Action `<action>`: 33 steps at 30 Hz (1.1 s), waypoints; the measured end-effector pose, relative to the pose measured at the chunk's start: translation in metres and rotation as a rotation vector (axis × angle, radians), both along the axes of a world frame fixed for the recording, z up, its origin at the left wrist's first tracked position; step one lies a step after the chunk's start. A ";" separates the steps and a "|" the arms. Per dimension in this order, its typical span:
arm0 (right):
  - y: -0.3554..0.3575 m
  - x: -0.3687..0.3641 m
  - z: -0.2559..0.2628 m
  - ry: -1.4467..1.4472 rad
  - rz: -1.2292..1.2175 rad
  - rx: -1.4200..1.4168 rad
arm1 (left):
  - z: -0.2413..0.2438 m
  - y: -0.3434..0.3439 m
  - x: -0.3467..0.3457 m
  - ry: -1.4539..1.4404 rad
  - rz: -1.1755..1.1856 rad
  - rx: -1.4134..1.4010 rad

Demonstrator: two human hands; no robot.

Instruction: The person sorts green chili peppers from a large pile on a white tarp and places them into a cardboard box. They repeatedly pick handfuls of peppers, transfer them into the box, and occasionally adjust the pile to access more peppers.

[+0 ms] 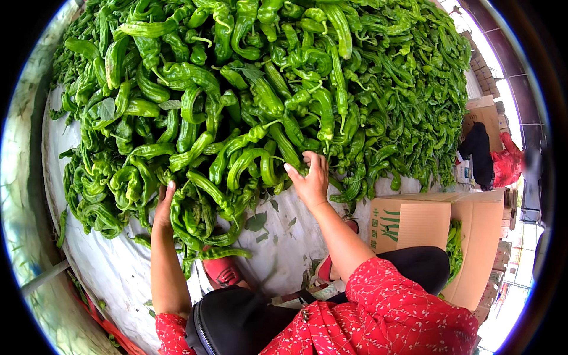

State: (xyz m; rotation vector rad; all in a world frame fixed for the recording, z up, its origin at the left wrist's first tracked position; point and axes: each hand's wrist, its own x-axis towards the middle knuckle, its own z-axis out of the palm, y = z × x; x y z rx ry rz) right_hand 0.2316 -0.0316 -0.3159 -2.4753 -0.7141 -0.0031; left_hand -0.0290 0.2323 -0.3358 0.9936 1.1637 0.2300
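Note:
A large heap of long, wrinkled green peppers (266,102) spreads before me on a pale sheet (275,226). At the heap's near edge, my left hand (165,206) reaches in beside a clump of peppers (195,213). Its thumb shows, but most of its fingers are hidden, so I cannot tell whether it grips any. My right hand (311,179) is at the front of the pile, thumb and fingers apart. Its fingertips are close to or touching the peppers there, and nothing is plainly held in it.
On the right stands an open cardboard box (412,226) bearing printed writing, with green peppers (453,250) inside. Another person (501,159) is beyond it near more cartons (481,113). My red shoe (222,270) rests on the sheet, among loose leaves (256,222). A pale wall (26,155) curves along the left.

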 end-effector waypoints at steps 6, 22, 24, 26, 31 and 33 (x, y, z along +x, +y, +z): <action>0.032 0.006 -0.010 0.311 0.127 -0.120 | -0.082 0.031 -0.022 -0.456 -0.103 -0.489; 0.019 0.025 -0.017 1.292 0.278 0.203 | -0.028 -0.045 0.013 -0.546 -0.105 -0.353; 0.012 0.016 0.001 1.362 0.305 0.308 | -0.024 -0.060 0.009 -0.405 -0.034 -0.275; 0.022 0.019 -0.004 1.382 0.304 0.211 | -0.047 -0.053 0.006 -0.408 -0.078 -0.233; 0.021 0.024 -0.018 1.479 0.211 0.267 | -0.023 -0.053 0.028 -0.491 -0.117 -0.343; 0.013 0.020 -0.018 1.535 0.214 0.248 | -0.018 -0.065 0.022 -0.498 -0.133 -0.284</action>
